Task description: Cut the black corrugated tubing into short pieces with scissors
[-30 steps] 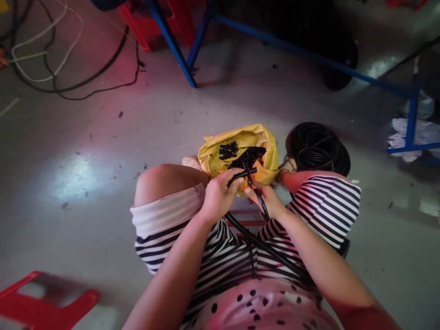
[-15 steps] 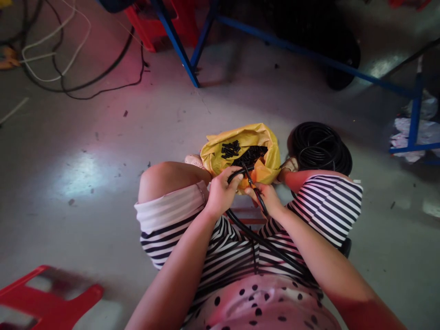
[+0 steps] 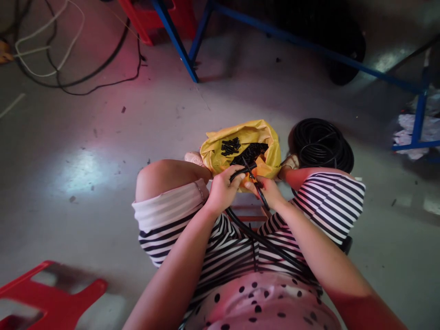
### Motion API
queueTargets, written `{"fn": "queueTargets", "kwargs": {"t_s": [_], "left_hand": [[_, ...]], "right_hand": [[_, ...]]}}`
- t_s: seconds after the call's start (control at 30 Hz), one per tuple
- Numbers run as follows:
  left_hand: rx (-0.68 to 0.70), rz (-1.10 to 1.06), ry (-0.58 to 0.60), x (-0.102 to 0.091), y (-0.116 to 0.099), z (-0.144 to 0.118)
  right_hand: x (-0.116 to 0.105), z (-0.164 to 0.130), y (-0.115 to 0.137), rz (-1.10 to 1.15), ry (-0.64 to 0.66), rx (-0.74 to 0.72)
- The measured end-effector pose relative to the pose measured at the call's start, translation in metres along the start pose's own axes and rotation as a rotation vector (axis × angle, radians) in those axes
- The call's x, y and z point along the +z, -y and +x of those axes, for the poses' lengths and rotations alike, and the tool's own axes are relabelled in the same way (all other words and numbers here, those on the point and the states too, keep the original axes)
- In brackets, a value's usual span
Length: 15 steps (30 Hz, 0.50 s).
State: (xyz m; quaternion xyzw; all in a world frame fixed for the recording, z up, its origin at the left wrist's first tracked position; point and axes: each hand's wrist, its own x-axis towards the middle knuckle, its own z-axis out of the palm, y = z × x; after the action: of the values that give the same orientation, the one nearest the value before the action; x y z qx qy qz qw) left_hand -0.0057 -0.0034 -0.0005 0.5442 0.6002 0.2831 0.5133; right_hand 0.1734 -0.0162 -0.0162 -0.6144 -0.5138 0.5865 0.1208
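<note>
My left hand (image 3: 223,189) is closed around a black corrugated tube (image 3: 242,225), close to its free end. From there the tube runs back across my lap and under my right forearm. Scissors with black handles (image 3: 262,197) are gripped in my right hand (image 3: 270,190), their blades crossing the tube just beyond my left fingers. Whether the blades are parted there is hard to make out. Both hands are over the near rim of a yellow bag (image 3: 274,149), which stands open between my feet with many short black tube pieces (image 3: 230,145) inside.
A coil of black tube (image 3: 321,145) lies beside my right foot. Blue frame legs (image 3: 175,39) and a red stool (image 3: 146,23) stand ahead. Another red stool (image 3: 51,293) is at lower left. Loose cables (image 3: 98,68) spread over the floor at upper left.
The view has shifted slightly. Both hands keep their holds on the tube and the scissors, and the tube's end reaches a little farther right past the blades.
</note>
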Motion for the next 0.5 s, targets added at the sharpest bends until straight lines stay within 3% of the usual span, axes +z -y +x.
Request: {"fn": "queueTargets", "kwargs": {"t_s": [0.23, 0.5], "left_hand": [[-0.043, -0.158, -0.058, 0.002, 0.0053, -0.0004], [-0.075, -0.198, -0.059, 0.0027, 0.0045, -0.0012]], "right_hand": [[0.0025, -0.0003, -0.0027, -0.06, -0.041, -0.038], [0.0014, -0.0022, -0.0036, -0.054, -0.056, -0.052]]}}
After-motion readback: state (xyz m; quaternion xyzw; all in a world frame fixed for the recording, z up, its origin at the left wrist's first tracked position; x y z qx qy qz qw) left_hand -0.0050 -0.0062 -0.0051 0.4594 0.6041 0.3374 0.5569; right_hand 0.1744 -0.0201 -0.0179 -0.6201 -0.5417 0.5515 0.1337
